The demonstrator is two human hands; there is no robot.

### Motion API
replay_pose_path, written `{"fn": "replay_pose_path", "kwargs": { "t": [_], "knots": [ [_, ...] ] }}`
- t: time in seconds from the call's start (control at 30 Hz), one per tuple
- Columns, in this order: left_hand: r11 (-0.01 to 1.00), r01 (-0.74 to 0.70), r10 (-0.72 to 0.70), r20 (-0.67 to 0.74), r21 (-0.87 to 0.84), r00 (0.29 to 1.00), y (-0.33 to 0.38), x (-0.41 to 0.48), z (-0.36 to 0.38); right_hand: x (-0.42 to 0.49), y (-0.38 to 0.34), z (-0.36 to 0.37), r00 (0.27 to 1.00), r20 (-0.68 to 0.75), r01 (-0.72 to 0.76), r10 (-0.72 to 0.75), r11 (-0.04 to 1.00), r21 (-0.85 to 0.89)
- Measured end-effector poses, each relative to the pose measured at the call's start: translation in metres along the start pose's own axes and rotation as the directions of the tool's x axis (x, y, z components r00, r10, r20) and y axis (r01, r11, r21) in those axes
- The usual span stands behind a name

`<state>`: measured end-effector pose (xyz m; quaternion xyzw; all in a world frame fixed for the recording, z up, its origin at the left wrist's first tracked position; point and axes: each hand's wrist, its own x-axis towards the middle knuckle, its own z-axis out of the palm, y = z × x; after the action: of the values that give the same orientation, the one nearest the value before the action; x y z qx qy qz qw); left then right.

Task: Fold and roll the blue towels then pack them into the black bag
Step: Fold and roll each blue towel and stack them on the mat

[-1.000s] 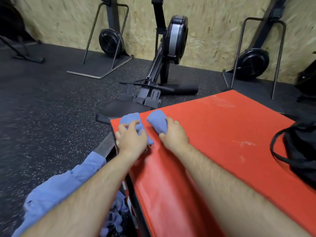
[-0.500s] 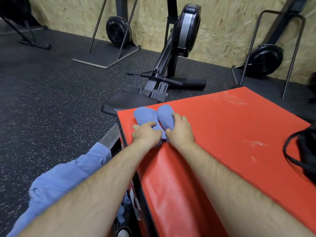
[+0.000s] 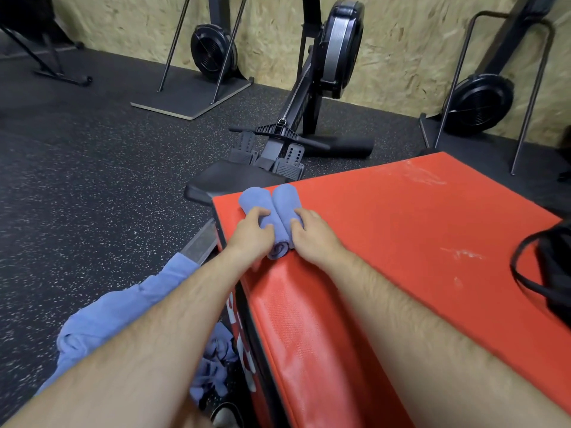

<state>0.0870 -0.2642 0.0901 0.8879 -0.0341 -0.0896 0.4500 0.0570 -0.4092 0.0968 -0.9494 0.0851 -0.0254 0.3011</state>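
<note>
Two rolled blue towels lie side by side at the far left corner of the red padded box (image 3: 401,230). My left hand (image 3: 251,234) grips the left towel roll (image 3: 255,199), fingers curled over its top. My right hand (image 3: 312,233) grips the right towel roll (image 3: 285,200) from its right side. The rolls touch each other along their length. The black bag (image 3: 553,273) with its strap loop sits at the right edge of the box, partly out of view.
Loose blue towels (image 3: 123,310) hang in a heap left of the box, under my left forearm. A black rowing machine (image 3: 293,140) stands on the speckled floor just beyond the box. Other gym machines stand along the chipboard wall.
The two rolls were held apart and slightly raised; my hands have brought them together and laid them flat, parallel and touching, on the box corner.
</note>
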Motion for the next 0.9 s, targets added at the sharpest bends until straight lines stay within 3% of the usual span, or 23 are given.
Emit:
{"fn": "replay_pose_path", "kwargs": {
  "t": [0.23,0.33,0.43,0.6,0.77,0.9],
  "knots": [
    [0.996,0.005,0.000,-0.063,0.089,0.998,0.002,-0.001,-0.001,0.007,0.003,-0.017,0.991,-0.121,-0.060,0.059,0.998,-0.008],
    [0.993,-0.005,0.012,-0.065,0.117,0.998,0.003,-0.003,-0.001,0.008,0.001,-0.018,0.992,-0.102,-0.084,0.080,0.996,-0.035],
    [0.990,-0.010,0.018,-0.060,0.137,0.998,0.002,-0.003,0.000,0.009,-0.004,-0.021,0.990,-0.043,-0.138,0.132,0.970,-0.202],
    [0.986,-0.029,0.038,-0.045,0.166,0.998,0.003,-0.004,0.003,0.019,-0.005,-0.042,0.984,-0.121,-0.179,0.134,0.828,-0.532],
    [0.985,-0.029,0.036,-0.035,0.170,0.999,0.001,0.000,0.005,0.031,0.027,-0.066,0.962,-0.102,-0.273,0.254,0.899,-0.342],
    [0.985,-0.031,0.037,-0.036,0.171,0.999,0.001,0.001,0.007,0.033,0.014,-0.060,0.928,-0.074,-0.370,0.365,0.882,-0.291]
  ]
}}
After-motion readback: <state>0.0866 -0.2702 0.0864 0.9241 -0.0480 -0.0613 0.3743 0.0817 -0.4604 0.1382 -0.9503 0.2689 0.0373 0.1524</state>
